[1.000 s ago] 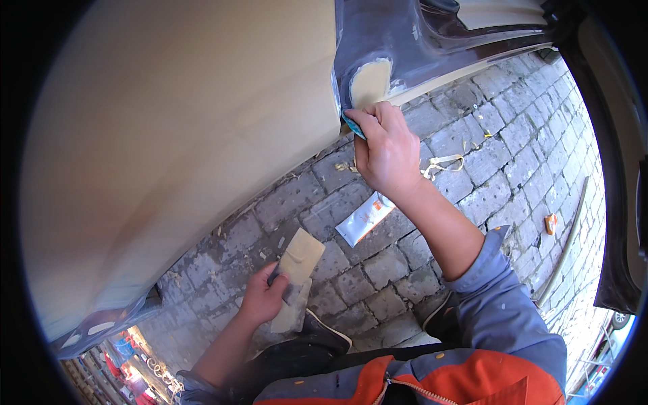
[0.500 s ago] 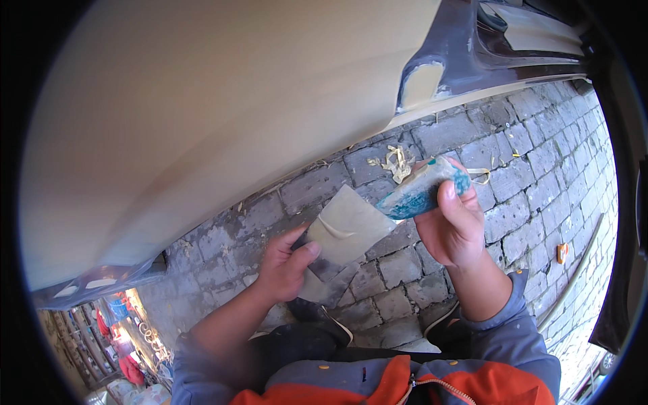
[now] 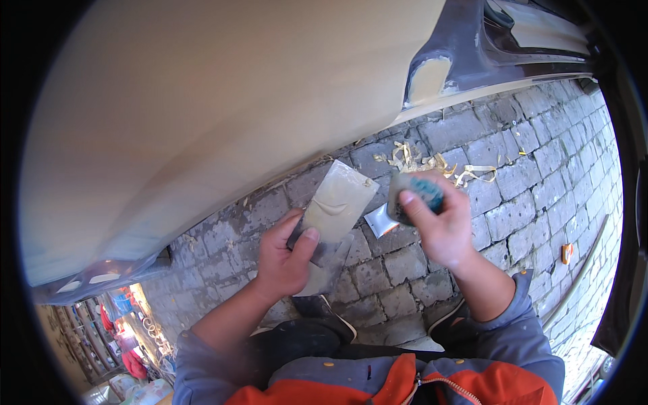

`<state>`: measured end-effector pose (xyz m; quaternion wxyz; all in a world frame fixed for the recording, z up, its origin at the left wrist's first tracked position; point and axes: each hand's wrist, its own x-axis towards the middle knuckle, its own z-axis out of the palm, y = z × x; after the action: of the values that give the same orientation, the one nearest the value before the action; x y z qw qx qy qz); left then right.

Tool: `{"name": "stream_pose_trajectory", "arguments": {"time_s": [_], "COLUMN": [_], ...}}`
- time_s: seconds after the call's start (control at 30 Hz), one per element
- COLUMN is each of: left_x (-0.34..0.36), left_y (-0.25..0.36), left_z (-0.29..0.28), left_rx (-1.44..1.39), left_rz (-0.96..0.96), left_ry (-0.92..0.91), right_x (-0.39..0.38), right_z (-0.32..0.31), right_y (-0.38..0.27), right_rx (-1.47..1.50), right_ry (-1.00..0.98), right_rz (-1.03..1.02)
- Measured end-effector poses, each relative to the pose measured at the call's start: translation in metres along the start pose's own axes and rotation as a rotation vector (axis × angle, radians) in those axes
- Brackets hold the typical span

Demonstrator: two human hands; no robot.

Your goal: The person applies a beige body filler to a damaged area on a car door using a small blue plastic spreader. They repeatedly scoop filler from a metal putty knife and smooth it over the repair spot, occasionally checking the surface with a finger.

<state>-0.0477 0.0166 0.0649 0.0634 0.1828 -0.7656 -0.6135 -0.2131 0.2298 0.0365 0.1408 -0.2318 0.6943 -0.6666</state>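
The right hand (image 3: 447,233) had moved from the beige patch (image 3: 430,79) to near the pale board (image 3: 344,192), which the left hand (image 3: 283,263) had brought forward. The teal-stained spreader (image 3: 426,191) had turned, and the silver tube (image 3: 381,220) had partly reappeared.

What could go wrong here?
The pale smear on the flat plate in the left hand might slide off if the plate tips. The teal-and-grey piece in the right hand could slip if gripped loosely. The silver tube lies on the paving, where a foot might crush it.
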Motion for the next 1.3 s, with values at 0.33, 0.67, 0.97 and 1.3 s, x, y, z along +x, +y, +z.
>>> {"name": "stream_pose_trajectory", "arguments": {"time_s": [0.33,0.67,0.97,1.3], "left_x": [0.006,-0.003,-0.014,-0.012], "left_y": [0.008,-0.018,-0.044,-0.051], "left_z": [0.004,-0.003,-0.006,-0.01], "left_rx": [0.283,0.234,0.203,0.171], "left_rz": [0.194,-0.194,-0.257,-0.306], "left_ry": [-0.063,0.081,-0.131,-0.132], "right_x": [-0.01,0.061,0.11,0.107], "right_z": [0.029,-0.041,-0.066,-0.027], "right_y": [0.004,0.059,0.091,0.075], "right_rx": [-0.317,-0.166,-0.611,-0.619], "right_ry": [0.073,0.493,0.741,0.693], "right_rz": [-0.297,0.183,-0.262,-0.18]}}
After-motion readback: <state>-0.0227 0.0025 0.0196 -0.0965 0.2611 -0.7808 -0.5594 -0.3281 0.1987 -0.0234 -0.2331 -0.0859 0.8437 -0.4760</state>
